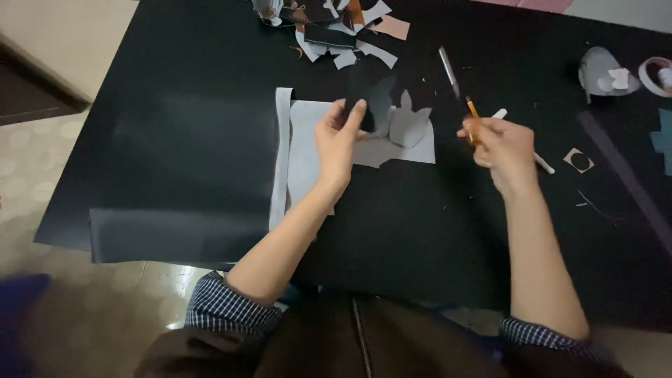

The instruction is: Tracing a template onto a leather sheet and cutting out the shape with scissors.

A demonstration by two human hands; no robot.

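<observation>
My left hand (338, 143) hovers over a pale grey sheet (306, 150) on the black table, its fingertips pinching a dark cut piece (374, 105) that hangs just above a grey cut-out shape (407, 126). My right hand (502, 148) is closed around an orange-handled cutting tool (473, 115), whose metal blade (449, 70) points away from me. A white stick (542, 163) lies under that hand.
A heap of cut scraps (343, 28) lies at the far edge. At the right sit a grey curved piece (602, 70), a tape roll (656, 75), a small tan cut-out (579, 160) and a dark strip (623, 175). The table edge (84, 126) drops to the floor on the left.
</observation>
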